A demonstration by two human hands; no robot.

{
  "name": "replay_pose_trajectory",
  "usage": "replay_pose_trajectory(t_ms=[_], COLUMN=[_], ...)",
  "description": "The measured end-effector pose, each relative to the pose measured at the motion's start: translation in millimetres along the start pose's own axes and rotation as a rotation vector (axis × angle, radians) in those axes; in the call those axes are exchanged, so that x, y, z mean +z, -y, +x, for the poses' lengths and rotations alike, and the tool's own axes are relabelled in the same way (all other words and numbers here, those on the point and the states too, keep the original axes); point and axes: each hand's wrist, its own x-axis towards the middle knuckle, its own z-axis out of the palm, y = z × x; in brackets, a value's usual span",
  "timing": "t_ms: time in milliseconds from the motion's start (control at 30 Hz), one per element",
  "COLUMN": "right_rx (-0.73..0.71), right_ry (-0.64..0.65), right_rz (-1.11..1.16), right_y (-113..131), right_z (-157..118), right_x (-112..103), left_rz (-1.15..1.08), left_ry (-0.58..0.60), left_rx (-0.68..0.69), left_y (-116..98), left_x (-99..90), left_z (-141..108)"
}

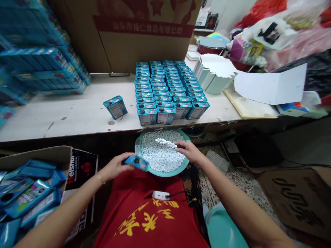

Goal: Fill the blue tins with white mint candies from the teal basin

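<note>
My left hand (118, 166) is closed around a small blue box (136, 163), tilted over the left rim of a green basin (178, 171). White pellets (160, 158) fill the basin. Above its right side, my right hand (188, 151) has its fingers pressed together at the end of a narrow heap of pellets (166, 143). What carries this heap is too small to make out. On the white table (85, 120), rows of upright blue boxes (165, 115) with dark round openings stand behind the basin. One more blue box (116, 108) stands to their left.
Stacked blue boxes (49, 65) rise at the back left, before a large carton (144, 48). A carton of loose blue boxes (33, 196) is at lower left. White card stacks (214, 74) and plastic bags (274, 34) lie right. A white device (160, 195) rests on my lap.
</note>
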Motion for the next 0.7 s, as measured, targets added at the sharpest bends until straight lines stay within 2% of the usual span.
replay_pose_trajectory(t_ms=[100,200,300,533,700], right_rx=[-0.008,-0.033,-0.037,0.028,0.041], right_ry=[0.045,0.090,0.141,0.237,0.267], right_rz=[-0.017,-0.123,-0.328,-0.840,-1.040], right_y=[27.8,47.3,60.7,90.0,120.9], right_z=[-3.1,-1.7,1.9,14.1,24.3], right_x=[-16.1,-23.6,-25.3,-18.5,-6.6], left_rz=[-0.098,-0.091,-0.024,0.140,0.175], left_ry=[-0.204,-0.295,-0.324,-0.446,-0.448], left_rx=[0.074,0.102,0.098,0.166,0.157], left_y=[-2.9,-0.2,-1.1,-0.1,9.7], left_x=[24.5,47.1,60.4,74.8,82.5], left_z=[35.2,60.3,71.0,79.4,91.9])
